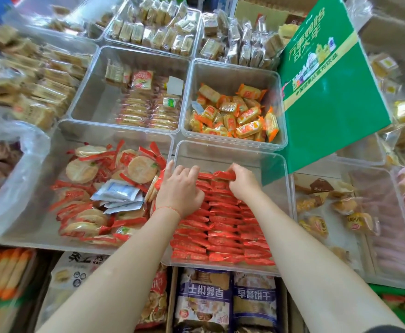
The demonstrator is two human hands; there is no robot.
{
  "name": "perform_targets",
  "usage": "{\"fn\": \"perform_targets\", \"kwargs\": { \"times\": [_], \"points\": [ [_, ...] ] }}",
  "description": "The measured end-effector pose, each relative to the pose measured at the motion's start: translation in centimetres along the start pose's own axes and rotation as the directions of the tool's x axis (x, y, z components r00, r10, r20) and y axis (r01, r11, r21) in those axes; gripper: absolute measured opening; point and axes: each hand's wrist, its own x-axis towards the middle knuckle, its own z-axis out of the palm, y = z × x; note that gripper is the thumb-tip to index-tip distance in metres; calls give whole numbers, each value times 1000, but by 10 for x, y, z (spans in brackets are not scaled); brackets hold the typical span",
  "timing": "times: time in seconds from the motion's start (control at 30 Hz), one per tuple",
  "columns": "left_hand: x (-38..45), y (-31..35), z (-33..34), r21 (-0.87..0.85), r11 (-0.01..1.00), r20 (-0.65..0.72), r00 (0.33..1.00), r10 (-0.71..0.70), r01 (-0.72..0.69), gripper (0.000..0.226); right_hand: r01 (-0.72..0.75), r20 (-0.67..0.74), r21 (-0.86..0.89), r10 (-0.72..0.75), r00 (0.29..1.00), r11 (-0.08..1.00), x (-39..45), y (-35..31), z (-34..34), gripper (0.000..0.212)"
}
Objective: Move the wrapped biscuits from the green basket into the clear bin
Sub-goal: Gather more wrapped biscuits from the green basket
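Observation:
The clear bin (230, 150) sits in the middle, holding neat rows of red wrapped biscuits (225, 227). Both my hands are inside it at the far end of the rows. My left hand (180, 188) has its fingers curled down over the left row's packets. My right hand (243, 182) pinches a few red packets at the top of the middle row. The bin's far end is bare plastic. A green edge with blurred orange-red packets (399, 294) shows at the bottom right corner; I cannot tell whether it is the green basket.
Left of the bin is a clear bin of round crackers (81, 170) in red wrappers. Behind it stands a bin of yellow-orange packets (232, 116). A green carton (328, 80) leans at the back right. A bin of small cakes (340, 205) is on the right. Bagged biscuits (220, 301) lie below.

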Motion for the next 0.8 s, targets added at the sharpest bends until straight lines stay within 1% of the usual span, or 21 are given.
{"fn": "perform_targets", "kwargs": {
  "times": [0.07,0.17,0.23,0.3,0.4,0.47,0.53,0.6,0.7,0.8],
  "points": [
    [0,0,0,7,1000,-1,1000,0,0,47,-15,121,-65,23,992,998,4,-4,-3,47],
    [1,1,1,18,1000,1,1000,-6,6,40,-12,292,-116,46,955,993,8,-12,-8,62],
    [1,1,3,19,1000,-15,1000,-4,5,39,-8,347,-156,63,936,988,8,-17,-7,67],
    [0,0,5,19,1000,-20,1000,-9,10,38,2,355,-163,56,933,987,8,-20,-5,63],
    [0,0,5,16,1000,-24,1000,-13,13,34,13,401,-107,31,916,994,11,-23,-6,48],
    [1,1,4,7,1000,-25,1000,-16,16,33,17,441,-108,33,897,994,14,-25,-7,49],
    [0,0,4,0,1000,-26,1000,-10,10,38,21,429,-144,44,902,989,15,-27,-6,60],
    [0,0,3,-10,1000,-45,999,2,-2,48,42,343,-181,23,939,983,14,-31,-5,68],
    [-1,0,1,-28,1000,-40,999,5,-6,62,112,254,-200,-59,965,973,15,-42,-1,65],
    [0,-1,-1,-53,999,-54,999,2,-5,67,161,249,-217,-105,963,963,21,-53,9,61]
  ]
}}
